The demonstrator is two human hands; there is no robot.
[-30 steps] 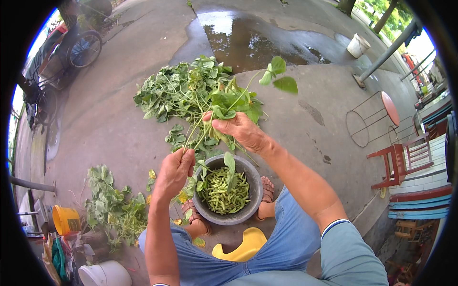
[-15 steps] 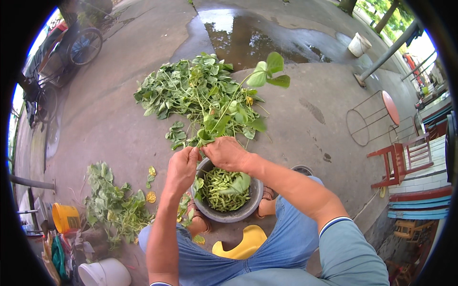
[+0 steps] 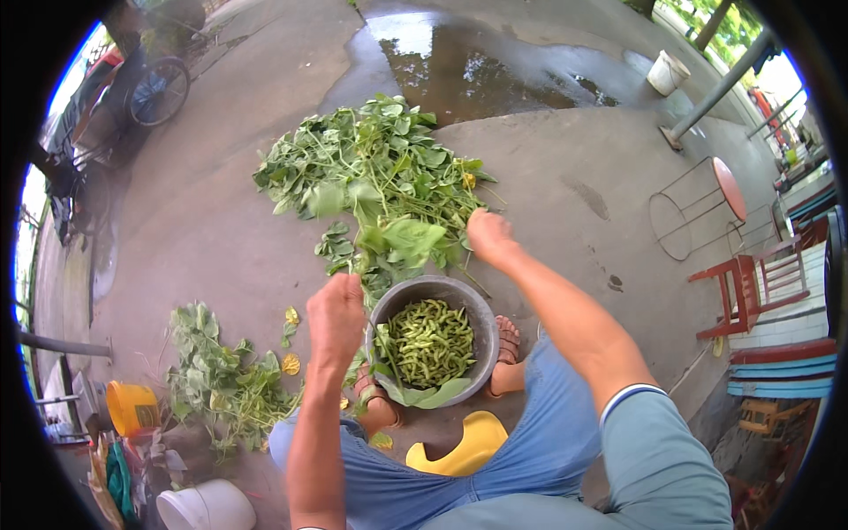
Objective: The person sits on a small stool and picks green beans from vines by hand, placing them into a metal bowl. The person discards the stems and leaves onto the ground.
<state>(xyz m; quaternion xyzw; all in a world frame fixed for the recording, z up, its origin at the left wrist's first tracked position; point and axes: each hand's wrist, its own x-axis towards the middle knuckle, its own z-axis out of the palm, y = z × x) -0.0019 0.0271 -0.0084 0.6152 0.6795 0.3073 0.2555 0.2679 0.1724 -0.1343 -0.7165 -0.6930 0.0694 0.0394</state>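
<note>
Between my feet sits a grey basin (image 3: 484, 353) with many green bean pods (image 3: 428, 340) in it, and a loose leaf (image 3: 433, 394) lies at its near rim. My left hand (image 3: 336, 314) is closed round the stem of a leafy bean plant (image 3: 413, 238), just left of the basin's far rim. Some of its leaves are smeared by motion. Beyond the basin, my right hand (image 3: 491, 237) is at the right edge of a large heap of bean plants (image 3: 371, 163). Its fingers are curled in, and what they hold, if anything, is hidden.
A smaller pile of plants (image 3: 221, 380) lies on the left, near a yellow bucket (image 3: 132, 408) and a white bucket (image 3: 208, 508). A yellow stool (image 3: 468, 446) is between my legs. A puddle (image 3: 486, 79) spreads beyond the heap. Rightward stand a round stool (image 3: 729, 190) and a red chair (image 3: 738, 296).
My hands have come apart: the right one has moved right and away toward the heap, the left slightly down. The leafy stem that rose to the right has swung down leftward.
</note>
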